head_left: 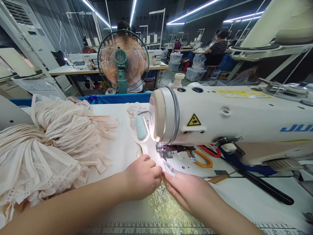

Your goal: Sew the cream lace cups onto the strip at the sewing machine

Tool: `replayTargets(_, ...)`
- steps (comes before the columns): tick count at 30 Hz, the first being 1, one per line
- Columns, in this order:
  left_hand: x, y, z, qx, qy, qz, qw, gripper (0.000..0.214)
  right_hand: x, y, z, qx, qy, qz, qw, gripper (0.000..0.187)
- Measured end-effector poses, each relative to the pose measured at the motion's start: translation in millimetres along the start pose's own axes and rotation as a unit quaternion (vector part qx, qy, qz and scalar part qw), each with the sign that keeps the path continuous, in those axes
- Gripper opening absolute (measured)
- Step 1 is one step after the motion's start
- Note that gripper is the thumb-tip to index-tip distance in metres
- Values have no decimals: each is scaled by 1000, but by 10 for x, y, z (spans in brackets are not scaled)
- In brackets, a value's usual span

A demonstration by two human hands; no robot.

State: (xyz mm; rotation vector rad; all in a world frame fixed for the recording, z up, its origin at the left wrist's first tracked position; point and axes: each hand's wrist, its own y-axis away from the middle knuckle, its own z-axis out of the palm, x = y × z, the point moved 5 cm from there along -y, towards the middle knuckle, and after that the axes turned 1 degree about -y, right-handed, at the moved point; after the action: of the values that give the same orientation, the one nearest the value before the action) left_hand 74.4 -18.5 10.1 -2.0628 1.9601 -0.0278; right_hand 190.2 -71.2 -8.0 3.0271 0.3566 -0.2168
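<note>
A white sewing machine [210, 114] stands to the right, its lit needle area and presser foot [160, 151] just beyond my hands. My left hand [145, 176] is closed, pressing a pale lace fabric piece [133, 119] near the foot; that piece runs back behind the machine head. Fingertips of my right hand [186, 187] pinch together beside the left one, at the fabric's near edge, though what lies between them is mostly hidden. Shiny yellowish clear film [163, 202] lies beneath both hands.
A heap of cream lace strips [56, 150] covers the table's left side. Orange-handled scissors [204, 160] and a red-handled tool [211, 151] lie under the machine arm. A ruler scale [132, 227] runs along the front. Beyond stands a fan [123, 60]; people sit farther back.
</note>
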Motion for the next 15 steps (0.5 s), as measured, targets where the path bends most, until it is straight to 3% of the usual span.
replayTargets(7, -110, 7, 4, 26, -15, -2, 1000, 26, -52, -126, -45, -68, 70, 23, 995, 43)
replayTargets(15, -252, -14, 91, -6, -31, -6, 999, 24, -92, -250, -123, -129, 117, 71, 982, 52)
